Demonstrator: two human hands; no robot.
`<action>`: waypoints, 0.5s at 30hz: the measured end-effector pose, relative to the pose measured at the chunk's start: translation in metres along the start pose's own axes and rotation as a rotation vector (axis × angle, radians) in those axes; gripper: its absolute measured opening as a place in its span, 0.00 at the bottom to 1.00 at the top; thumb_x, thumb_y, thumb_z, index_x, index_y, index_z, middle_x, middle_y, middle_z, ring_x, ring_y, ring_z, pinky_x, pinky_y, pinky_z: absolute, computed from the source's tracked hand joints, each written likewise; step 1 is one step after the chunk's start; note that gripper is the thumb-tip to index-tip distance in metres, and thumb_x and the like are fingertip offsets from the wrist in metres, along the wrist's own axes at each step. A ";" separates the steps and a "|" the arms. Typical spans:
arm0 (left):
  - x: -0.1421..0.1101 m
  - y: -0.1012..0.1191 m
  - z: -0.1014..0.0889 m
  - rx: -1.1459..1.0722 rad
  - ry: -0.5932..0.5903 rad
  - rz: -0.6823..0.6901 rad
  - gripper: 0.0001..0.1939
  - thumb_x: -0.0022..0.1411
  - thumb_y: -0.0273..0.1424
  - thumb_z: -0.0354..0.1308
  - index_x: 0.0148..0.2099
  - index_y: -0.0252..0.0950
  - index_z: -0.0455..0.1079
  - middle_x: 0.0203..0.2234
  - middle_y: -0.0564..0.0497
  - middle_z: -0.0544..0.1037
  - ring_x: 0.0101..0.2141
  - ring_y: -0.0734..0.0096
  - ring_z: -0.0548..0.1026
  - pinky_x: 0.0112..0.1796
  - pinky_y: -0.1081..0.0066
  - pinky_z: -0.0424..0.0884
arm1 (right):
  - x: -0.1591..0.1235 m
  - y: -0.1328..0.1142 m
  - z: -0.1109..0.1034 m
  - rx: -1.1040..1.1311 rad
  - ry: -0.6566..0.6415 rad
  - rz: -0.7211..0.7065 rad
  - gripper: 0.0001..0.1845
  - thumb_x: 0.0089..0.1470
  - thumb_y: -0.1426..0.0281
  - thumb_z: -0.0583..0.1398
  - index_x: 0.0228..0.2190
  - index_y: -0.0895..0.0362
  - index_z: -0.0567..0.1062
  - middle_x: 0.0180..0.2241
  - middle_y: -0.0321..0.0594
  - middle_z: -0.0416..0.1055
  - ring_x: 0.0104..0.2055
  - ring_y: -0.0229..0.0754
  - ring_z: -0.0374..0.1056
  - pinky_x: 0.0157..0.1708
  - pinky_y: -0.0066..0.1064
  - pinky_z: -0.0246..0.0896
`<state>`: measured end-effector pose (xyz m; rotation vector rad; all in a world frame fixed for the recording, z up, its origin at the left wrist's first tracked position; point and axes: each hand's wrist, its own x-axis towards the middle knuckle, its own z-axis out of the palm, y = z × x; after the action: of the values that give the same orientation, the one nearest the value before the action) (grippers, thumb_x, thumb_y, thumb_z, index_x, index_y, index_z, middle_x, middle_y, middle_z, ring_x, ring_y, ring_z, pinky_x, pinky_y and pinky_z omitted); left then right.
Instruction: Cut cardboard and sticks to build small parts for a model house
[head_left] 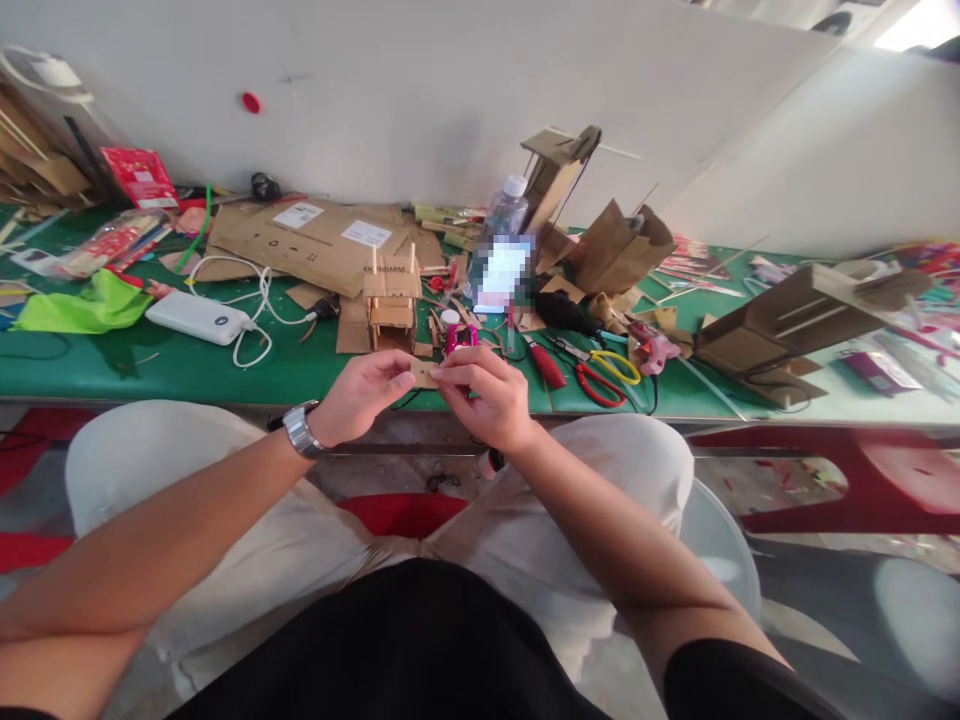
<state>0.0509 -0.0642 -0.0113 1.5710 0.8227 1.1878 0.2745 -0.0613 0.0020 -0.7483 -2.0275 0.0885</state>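
Left hand (366, 397): cardboard strip (423, 375) is pinched at one end
Right hand (489, 398): other end is pinched
Cardboard frame (392, 284): is set beyond, on tabletop (195, 368)

**Card (423, 374) held up at both ends**

A small, flat piece of plain brown cardboard is held between the fingertips of the left hand (364, 396) and right hand (489, 398), its ends partly covered. A small dark spot is seen on its face. It is held over the table's (202, 372) near edge.
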 end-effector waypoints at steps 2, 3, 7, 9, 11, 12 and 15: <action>0.000 0.005 0.002 0.012 0.005 0.004 0.16 0.65 0.45 0.67 0.41 0.37 0.79 0.33 0.47 0.82 0.33 0.66 0.78 0.36 0.67 0.76 | 0.000 -0.001 0.000 0.021 -0.026 0.022 0.08 0.65 0.73 0.61 0.41 0.50 0.81 0.41 0.41 0.80 0.42 0.41 0.78 0.40 0.33 0.77; 0.000 0.008 0.002 0.024 0.008 0.006 0.16 0.65 0.45 0.68 0.39 0.37 0.79 0.31 0.48 0.81 0.32 0.67 0.77 0.36 0.68 0.76 | 0.001 -0.002 -0.001 0.040 -0.036 0.028 0.09 0.65 0.73 0.61 0.42 0.50 0.81 0.42 0.42 0.80 0.43 0.42 0.78 0.42 0.34 0.77; 0.000 0.011 0.001 0.148 0.051 0.038 0.15 0.64 0.45 0.68 0.37 0.37 0.77 0.29 0.49 0.80 0.31 0.66 0.76 0.35 0.68 0.74 | 0.004 -0.009 -0.003 0.116 -0.033 0.046 0.10 0.64 0.73 0.61 0.44 0.53 0.81 0.44 0.45 0.79 0.37 0.40 0.76 0.38 0.34 0.77; -0.001 0.010 0.000 0.214 0.042 0.061 0.15 0.65 0.45 0.67 0.39 0.37 0.78 0.32 0.48 0.82 0.34 0.64 0.78 0.38 0.67 0.75 | 0.006 -0.012 -0.003 0.118 -0.022 0.077 0.08 0.64 0.71 0.62 0.43 0.54 0.81 0.42 0.45 0.79 0.31 0.38 0.73 0.33 0.32 0.75; -0.002 0.010 0.000 0.280 0.015 0.083 0.14 0.66 0.44 0.66 0.41 0.38 0.79 0.35 0.47 0.83 0.37 0.62 0.79 0.41 0.66 0.75 | 0.007 -0.013 -0.002 0.097 -0.021 0.109 0.06 0.64 0.69 0.63 0.41 0.54 0.82 0.41 0.44 0.78 0.28 0.36 0.70 0.32 0.32 0.74; -0.002 0.010 0.000 0.314 0.005 0.094 0.14 0.66 0.43 0.66 0.42 0.38 0.79 0.37 0.46 0.84 0.38 0.62 0.80 0.42 0.65 0.75 | 0.007 -0.013 -0.002 0.089 -0.024 0.119 0.06 0.64 0.69 0.63 0.41 0.54 0.82 0.40 0.43 0.78 0.28 0.36 0.69 0.32 0.32 0.74; -0.002 0.011 0.000 0.388 0.003 0.122 0.13 0.66 0.43 0.66 0.42 0.38 0.79 0.38 0.47 0.85 0.39 0.61 0.81 0.44 0.65 0.75 | 0.006 -0.012 0.000 0.094 -0.029 0.118 0.06 0.64 0.70 0.64 0.41 0.53 0.82 0.40 0.43 0.78 0.30 0.37 0.72 0.35 0.34 0.75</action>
<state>0.0497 -0.0692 -0.0011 1.9569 1.0154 1.1640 0.2666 -0.0678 0.0107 -0.8113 -1.9908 0.2621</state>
